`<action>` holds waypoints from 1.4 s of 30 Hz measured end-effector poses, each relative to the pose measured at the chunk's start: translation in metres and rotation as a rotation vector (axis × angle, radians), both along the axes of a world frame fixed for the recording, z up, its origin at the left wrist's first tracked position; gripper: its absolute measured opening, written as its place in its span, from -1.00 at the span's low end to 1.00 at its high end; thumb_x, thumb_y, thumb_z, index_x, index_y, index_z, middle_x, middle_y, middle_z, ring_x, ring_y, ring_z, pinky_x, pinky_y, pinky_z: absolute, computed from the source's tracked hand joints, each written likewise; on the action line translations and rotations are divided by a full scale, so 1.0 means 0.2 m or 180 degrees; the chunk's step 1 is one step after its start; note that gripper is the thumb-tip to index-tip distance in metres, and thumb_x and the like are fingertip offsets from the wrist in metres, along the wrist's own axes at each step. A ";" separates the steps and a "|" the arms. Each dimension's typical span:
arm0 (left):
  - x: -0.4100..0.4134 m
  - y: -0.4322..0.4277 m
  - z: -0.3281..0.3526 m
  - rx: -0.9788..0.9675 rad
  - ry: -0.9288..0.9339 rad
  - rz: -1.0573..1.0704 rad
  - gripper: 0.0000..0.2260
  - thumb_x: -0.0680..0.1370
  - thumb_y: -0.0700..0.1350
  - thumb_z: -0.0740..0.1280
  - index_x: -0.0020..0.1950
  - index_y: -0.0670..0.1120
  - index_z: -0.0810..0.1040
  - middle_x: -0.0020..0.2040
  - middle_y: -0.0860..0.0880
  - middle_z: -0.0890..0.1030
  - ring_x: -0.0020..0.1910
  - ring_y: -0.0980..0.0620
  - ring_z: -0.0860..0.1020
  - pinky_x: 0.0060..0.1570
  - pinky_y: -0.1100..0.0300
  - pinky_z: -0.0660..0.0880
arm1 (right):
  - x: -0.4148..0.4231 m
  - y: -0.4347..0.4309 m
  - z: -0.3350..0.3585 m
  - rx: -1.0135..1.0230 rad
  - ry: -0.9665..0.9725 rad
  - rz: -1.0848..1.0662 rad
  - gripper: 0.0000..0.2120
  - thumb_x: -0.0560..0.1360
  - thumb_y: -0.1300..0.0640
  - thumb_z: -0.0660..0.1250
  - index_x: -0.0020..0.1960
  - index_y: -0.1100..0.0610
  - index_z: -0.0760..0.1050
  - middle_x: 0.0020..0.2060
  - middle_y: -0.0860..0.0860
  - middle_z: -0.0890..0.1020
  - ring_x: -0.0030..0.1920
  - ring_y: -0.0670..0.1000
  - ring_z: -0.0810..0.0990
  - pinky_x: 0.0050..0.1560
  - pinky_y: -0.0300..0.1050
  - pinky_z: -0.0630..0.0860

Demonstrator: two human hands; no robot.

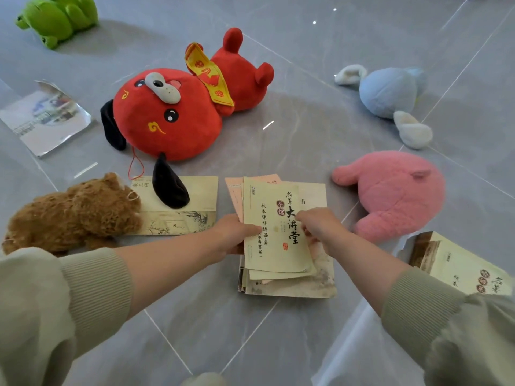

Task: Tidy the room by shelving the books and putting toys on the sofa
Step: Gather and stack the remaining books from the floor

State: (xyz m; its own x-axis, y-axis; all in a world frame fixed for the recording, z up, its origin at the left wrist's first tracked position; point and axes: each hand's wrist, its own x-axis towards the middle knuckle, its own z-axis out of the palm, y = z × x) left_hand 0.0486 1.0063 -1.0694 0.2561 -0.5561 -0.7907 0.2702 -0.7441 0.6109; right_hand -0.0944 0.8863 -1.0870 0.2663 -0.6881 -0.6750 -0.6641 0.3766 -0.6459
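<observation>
A stack of thin cream booklets (274,240) lies on the grey tiled floor in front of me. My left hand (232,234) grips the stack's left edge, thumb on the top cover. My right hand (317,227) pinches its right side. Another cream book (184,213) lies to the left, partly under the ear of a big red plush dog (172,112) and a brown plush bear (72,213). A pink plush (395,190) sits to the right, a blue plush (393,96) behind it. A green plush frog (57,19) lies at the far left.
A glossy white book (46,118) lies on the floor at the left. One more cream book (459,266) lies at the right edge near my right sleeve. Bare tiles stretch along the bottom of the view.
</observation>
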 end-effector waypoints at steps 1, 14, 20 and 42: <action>-0.01 0.00 0.01 -0.0027 0.0018 0.0027 -0.79 0.56 -0.26 0.30 0.19 -0.14 0.51 0.13 -0.11 0.63 0.00 -0.05 0.61 -0.05 0.09 0.57 | 0.00 0.01 0.00 -0.0141 0.0013 0.0080 -0.83 0.47 0.20 0.29 -0.26 0.28 0.44 -0.35 0.05 0.46 -0.32 0.03 0.41 -0.28 -0.16 0.32; 0.10 -0.18 0.22 -0.1890 -0.0620 -0.0041 -0.60 0.37 -0.49 0.40 0.04 -0.05 0.53 -0.10 0.00 0.61 -0.16 0.19 0.60 -0.18 0.32 0.54 | -0.03 0.03 0.28 -0.1396 -0.1365 -0.0093 -0.71 0.37 0.13 0.49 0.05 0.17 0.54 -0.07 0.07 0.66 -0.03 0.06 0.64 0.04 0.17 0.57; 0.13 -0.23 0.17 -0.1731 -0.0554 -0.0164 -0.57 0.34 -0.48 0.42 0.16 -0.20 0.50 -0.05 -0.08 0.63 -0.07 0.04 0.59 -0.16 0.30 0.54 | -0.04 0.05 0.24 -0.1202 -0.1586 -0.0322 -0.72 0.40 0.18 0.48 0.09 0.15 0.54 -0.06 0.02 0.68 -0.03 -0.04 0.64 -0.05 -0.01 0.58; -0.46 -0.58 0.13 -0.0981 -0.0099 -0.1480 -0.84 0.57 -0.27 0.28 0.07 -0.05 0.53 0.04 -0.06 0.65 0.01 -0.05 0.63 0.01 0.00 0.57 | -0.66 -0.13 0.21 -0.1043 -0.0641 -0.1369 -0.77 0.42 0.31 0.40 0.02 0.10 0.48 -0.15 -0.04 0.61 -0.16 -0.04 0.60 -0.21 -0.18 0.53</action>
State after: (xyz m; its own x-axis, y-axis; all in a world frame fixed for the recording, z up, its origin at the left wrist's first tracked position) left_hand -0.0443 0.8906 -1.0430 -0.0507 -0.8204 -0.5696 -0.0657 -0.5664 0.8215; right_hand -0.2256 0.8611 -1.0440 0.0173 -0.9276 -0.3733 -0.3474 0.3445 -0.8722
